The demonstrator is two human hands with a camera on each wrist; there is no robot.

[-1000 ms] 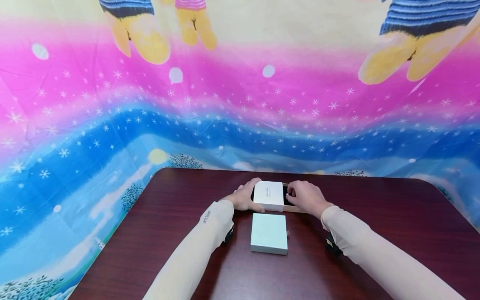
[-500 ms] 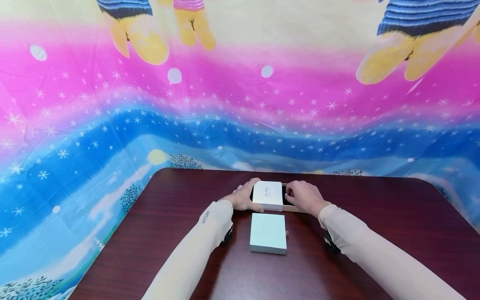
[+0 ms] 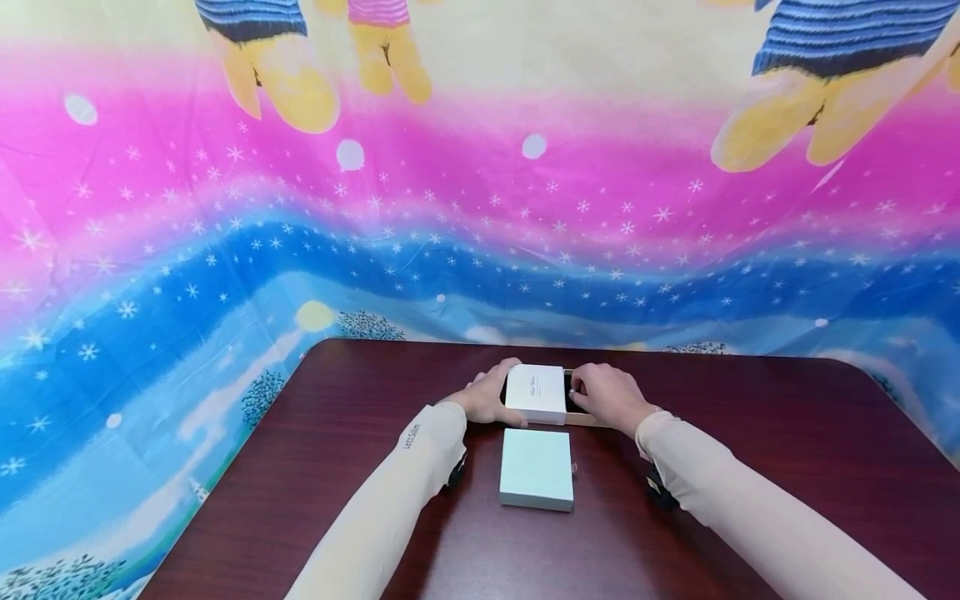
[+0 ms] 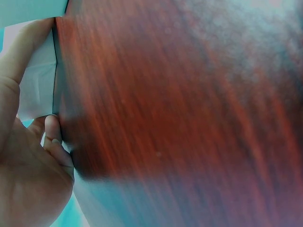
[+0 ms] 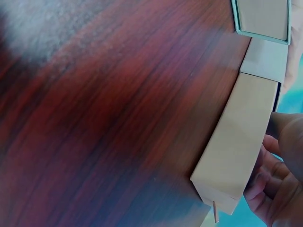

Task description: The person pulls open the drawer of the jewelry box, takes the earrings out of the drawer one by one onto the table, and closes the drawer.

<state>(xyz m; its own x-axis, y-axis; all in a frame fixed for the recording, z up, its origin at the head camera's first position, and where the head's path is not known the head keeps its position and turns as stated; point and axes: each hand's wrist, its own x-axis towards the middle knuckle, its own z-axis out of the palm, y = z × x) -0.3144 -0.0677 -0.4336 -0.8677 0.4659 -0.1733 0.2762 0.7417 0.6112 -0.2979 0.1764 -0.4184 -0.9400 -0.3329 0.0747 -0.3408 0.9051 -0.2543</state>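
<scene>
A white sliding box (image 3: pixel 535 390) with small printed lettering lies near the back of the table. My left hand (image 3: pixel 487 396) grips its sleeve, thumb along the near side and fingers at the far side. Out of the sleeve's right end sticks a tan drawer (image 5: pixel 236 137) with a dark inside and a small pull tab (image 5: pixel 216 212). My right hand (image 3: pixel 615 396) is over the drawer, its bent fingers reaching inside. In the right wrist view the thumb passes behind the drawer's upper edge; I cannot tell whether the fingers hold anything.
Just in front of the white box lies a pale mint box (image 3: pixel 536 468), a small ribbon tab (image 3: pixel 574 469) at its right side. Both rest on a dark red-brown wooden table (image 3: pixel 750 450). A colourful printed cloth (image 3: pixel 480 208) hangs behind the table's back edge.
</scene>
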